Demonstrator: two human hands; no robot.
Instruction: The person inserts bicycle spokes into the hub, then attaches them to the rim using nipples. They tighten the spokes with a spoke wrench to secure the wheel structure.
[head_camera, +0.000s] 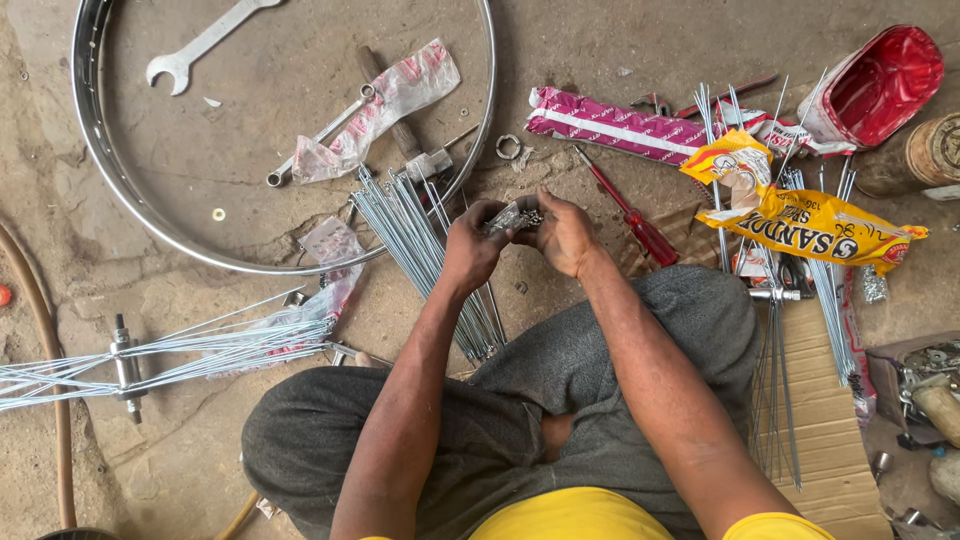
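A small clear packet of metal spoke nipples (515, 216) is pinched between the left hand (472, 245) and right hand (562, 235), both closed on it, held above the ground just beside the loose bundle of spokes (420, 250). Nearby containers — a yellow packet (800, 215) with spokes poking out, a red-lined tin (880, 80) whose contents are not visible. A chrome wheel rim (90, 130) is laid around two spanners.

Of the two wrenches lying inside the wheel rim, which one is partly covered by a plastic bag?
The slimmer wrench nearer the rim's middle: a clear, red-printed plastic bag lies over it. The wide open-ended wrench at the top lies bare.
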